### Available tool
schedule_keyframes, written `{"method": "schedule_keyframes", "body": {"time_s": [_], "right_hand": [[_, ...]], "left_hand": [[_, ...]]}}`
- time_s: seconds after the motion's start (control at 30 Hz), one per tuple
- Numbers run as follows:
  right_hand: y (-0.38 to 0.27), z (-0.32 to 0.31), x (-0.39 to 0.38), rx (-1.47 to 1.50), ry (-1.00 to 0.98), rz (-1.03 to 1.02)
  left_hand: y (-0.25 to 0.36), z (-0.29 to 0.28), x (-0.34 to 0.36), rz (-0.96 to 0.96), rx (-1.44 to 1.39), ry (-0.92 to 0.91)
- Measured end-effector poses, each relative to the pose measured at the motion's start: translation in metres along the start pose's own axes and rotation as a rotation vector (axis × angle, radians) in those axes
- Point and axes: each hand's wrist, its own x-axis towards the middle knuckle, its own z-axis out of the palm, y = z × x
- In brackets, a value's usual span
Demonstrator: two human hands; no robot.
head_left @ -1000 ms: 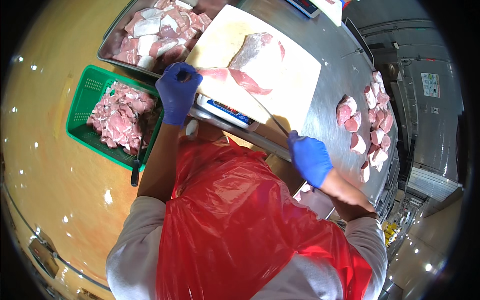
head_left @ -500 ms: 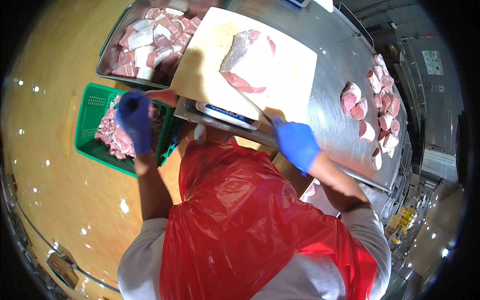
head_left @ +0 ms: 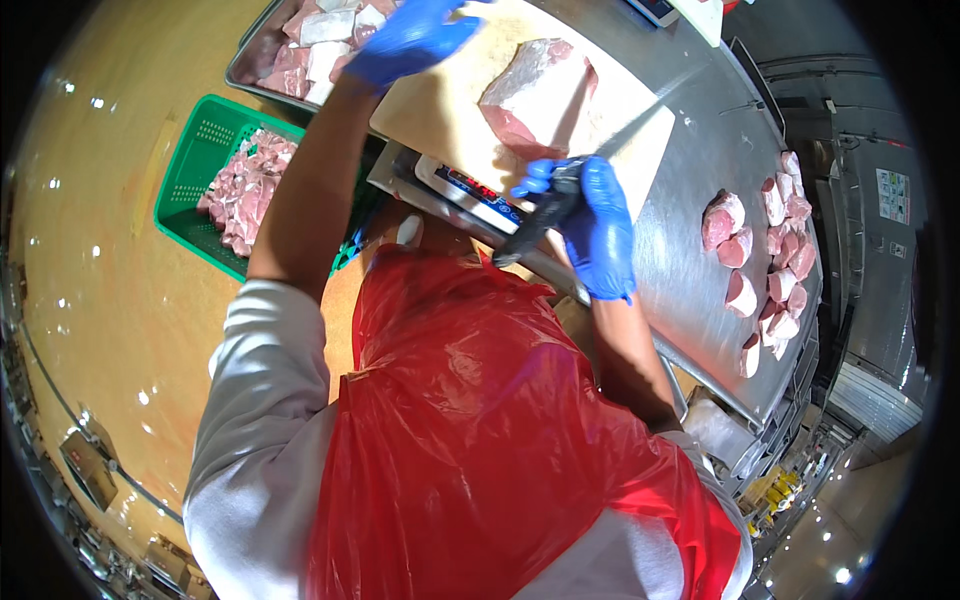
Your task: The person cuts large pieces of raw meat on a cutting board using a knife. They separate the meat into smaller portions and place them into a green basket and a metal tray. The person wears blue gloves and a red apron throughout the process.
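A large pale slab of raw meat [head_left: 535,90] with a fat layer on top rests on the white cutting board [head_left: 430,112]. My left hand [head_left: 415,42], in a blue glove, reaches over the board's left side, left of the slab. Its fingers are stretched out and hold nothing that I can see. In my right hand [head_left: 604,232], also gloved, is a knife [head_left: 545,214] gripped by its black handle. The blade points up and away to the right, over the board's right part, and looks blurred.
A metal tub [head_left: 245,75] with meat chunks stands left of the board. Below it sits a green perforated basket [head_left: 180,165] of trimmings. A scale [head_left: 470,190] is under the board's near edge. Several cut pieces [head_left: 785,240] lie on the steel table [head_left: 670,240] to the right.
My left hand has gone from above the green basket, where it held a strip of meat, to over the board, without the strip. The knife has swung away from the slab toward the right.
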Motion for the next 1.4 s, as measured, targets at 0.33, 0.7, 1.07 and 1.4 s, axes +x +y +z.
{"method": "schedule_keyframes", "body": {"time_s": [0.33, 0.7, 1.07, 1.4], "right_hand": [[0.028, 0.004, 0.033, -0.263, 0.011, -0.013], [-0.062, -0.081, -0.001, -0.675, 0.492, -0.219], [-0.014, 0.022, 0.069, -1.167, 0.361, -0.201], [-0.064, -0.046, 0.069, -1.070, 0.406, -0.308]], "left_hand": [[-0.030, 0.092, 0.073, -0.081, 0.056, -0.568], [0.065, 0.042, -0.124, -0.627, -0.180, 0.005], [-0.012, 0.085, -0.029, -0.225, -0.173, 0.112], [0.050, 0.083, -0.105, -0.167, 0.128, 0.389]]}}
